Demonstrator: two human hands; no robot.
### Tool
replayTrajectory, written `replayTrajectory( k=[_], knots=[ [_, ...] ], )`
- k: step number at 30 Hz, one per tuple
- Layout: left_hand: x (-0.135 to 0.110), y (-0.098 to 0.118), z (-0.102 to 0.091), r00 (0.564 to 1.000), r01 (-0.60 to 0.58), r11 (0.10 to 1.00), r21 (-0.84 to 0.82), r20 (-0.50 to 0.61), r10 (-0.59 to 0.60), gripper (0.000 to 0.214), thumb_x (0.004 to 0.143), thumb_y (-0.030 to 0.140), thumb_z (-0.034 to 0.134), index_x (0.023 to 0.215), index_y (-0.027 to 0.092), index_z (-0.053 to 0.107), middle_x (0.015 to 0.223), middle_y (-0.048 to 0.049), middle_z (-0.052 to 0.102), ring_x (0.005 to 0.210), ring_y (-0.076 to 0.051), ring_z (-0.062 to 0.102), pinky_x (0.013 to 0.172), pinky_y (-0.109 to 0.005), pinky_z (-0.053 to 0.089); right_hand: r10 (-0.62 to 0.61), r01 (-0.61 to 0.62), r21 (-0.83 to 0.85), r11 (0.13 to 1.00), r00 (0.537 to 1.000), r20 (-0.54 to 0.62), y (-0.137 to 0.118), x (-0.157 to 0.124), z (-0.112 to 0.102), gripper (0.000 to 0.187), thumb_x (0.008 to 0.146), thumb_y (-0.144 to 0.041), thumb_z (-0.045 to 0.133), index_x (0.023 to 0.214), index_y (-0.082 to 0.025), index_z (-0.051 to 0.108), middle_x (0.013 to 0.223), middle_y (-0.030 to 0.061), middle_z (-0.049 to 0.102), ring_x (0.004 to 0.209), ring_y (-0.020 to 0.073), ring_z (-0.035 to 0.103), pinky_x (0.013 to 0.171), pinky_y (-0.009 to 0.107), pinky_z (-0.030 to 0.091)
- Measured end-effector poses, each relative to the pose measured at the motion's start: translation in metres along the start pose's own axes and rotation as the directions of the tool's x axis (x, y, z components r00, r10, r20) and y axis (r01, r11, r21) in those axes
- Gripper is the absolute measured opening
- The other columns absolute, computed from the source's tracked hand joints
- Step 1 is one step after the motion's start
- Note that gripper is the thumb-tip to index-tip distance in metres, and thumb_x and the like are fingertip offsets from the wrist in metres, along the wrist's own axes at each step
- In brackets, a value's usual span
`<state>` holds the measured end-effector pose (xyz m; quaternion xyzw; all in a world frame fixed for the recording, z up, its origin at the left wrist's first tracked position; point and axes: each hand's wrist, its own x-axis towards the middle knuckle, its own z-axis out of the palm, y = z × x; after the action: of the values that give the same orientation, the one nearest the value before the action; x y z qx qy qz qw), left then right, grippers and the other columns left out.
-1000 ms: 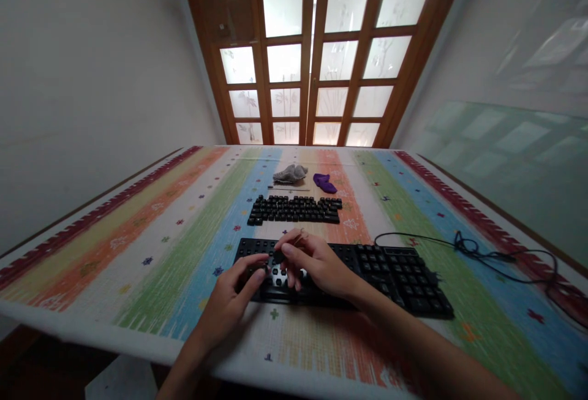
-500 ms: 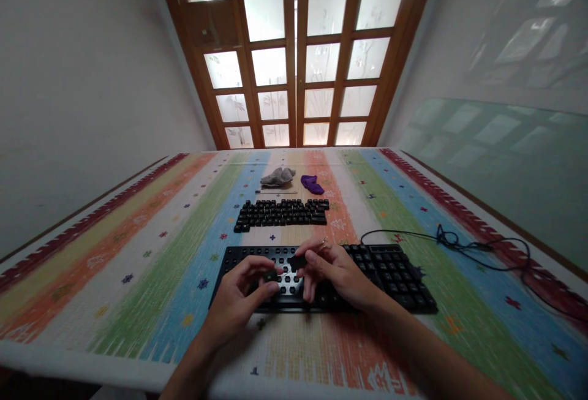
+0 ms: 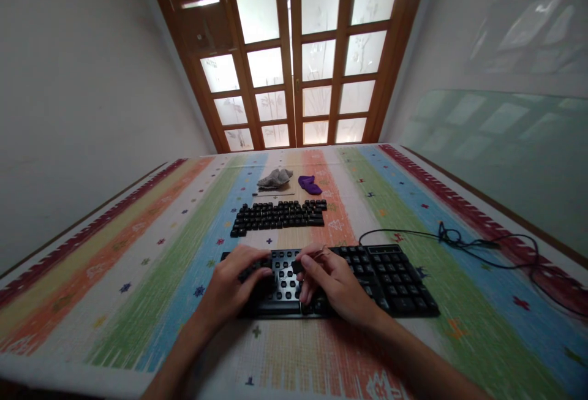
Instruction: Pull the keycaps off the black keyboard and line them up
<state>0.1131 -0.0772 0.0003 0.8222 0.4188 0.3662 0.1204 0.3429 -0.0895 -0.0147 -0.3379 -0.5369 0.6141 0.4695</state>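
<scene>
A black keyboard (image 3: pixel 285 307) lies in front of me, with many keycaps off and rows of bare key stems showing in its middle. Over its left part is my left hand (image 3: pixel 241 280), fingers and thumb curved together low at the stems; whatever is between them blends into the dark keyboard. My right hand (image 3: pixel 328 280) hovers over the middle of the board, thumb and forefinger pinching a small black piece (image 3: pixel 296 267). That piece is too dark to name exactly. Keycaps remain on the right side, including the number pad (image 3: pixel 399 276).
Behind the keyboard, loose black keycaps (image 3: pixel 278 215) sit in rows. A thin stick-like tool (image 3: pixel 275 195), a grey cloth (image 3: pixel 275 179) and a purple cloth (image 3: pixel 310 185) lie beyond them. The black cable (image 3: pixel 463 239) loops across the striped tablecloth (image 3: pixel 151 290) to the right.
My left hand has moved left and down onto the keyboard, and the dark piece that showed in its fingers is no longer clear. The right hand keeps its pinch almost in place.
</scene>
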Motion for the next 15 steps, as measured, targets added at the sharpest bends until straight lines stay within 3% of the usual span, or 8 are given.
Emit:
replayTrajectory(
  k=[3, 9, 15],
  knots=[
    [0.016, -0.023, -0.009, 0.999, -0.041, 0.994, 0.097, -0.023, 0.044, 0.015, 0.091, 0.025, 0.061, 0.102, 0.023, 0.071, 0.098, -0.0060, 0.072, 0.092, -0.021, 0.065, 0.083, -0.035, 0.053, 0.003, -0.003, -0.006, 1.000, 1.000, -0.012, 0.001, -0.001, -0.001, 0.042, 0.088, -0.059, 0.059, 0.095, -0.018, 0.052, 0.072, -0.0020, 0.062, 0.048, 0.0116, 0.065, 0.044, 0.022, 0.053],
    [0.051, -0.074, -0.016, 0.989, -0.103, 0.983, 0.153, 0.118, 0.085, 0.015, 0.091, 0.023, 0.058, 0.096, 0.021, 0.072, 0.097, -0.0054, 0.069, 0.089, -0.018, 0.065, 0.082, -0.032, 0.054, -0.002, 0.002, -0.014, 1.000, 0.998, -0.055, 0.000, 0.000, -0.002, 0.042, 0.089, -0.059, 0.059, 0.095, -0.018, 0.054, 0.069, -0.0013, 0.063, 0.049, 0.0116, 0.065, 0.047, 0.021, 0.052],
    [0.053, -0.102, -0.006, 0.985, -0.122, 0.965, 0.233, 0.149, 0.089, 0.012, 0.087, 0.018, 0.060, 0.091, 0.021, 0.071, 0.098, -0.0053, 0.063, 0.091, -0.019, 0.062, 0.083, -0.033, 0.053, 0.016, -0.017, -0.014, 1.000, 0.998, -0.065, 0.000, 0.000, -0.003, 0.044, 0.088, -0.061, 0.060, 0.094, -0.017, 0.055, 0.068, -0.0009, 0.064, 0.049, 0.0113, 0.065, 0.048, 0.021, 0.051]
  ],
)
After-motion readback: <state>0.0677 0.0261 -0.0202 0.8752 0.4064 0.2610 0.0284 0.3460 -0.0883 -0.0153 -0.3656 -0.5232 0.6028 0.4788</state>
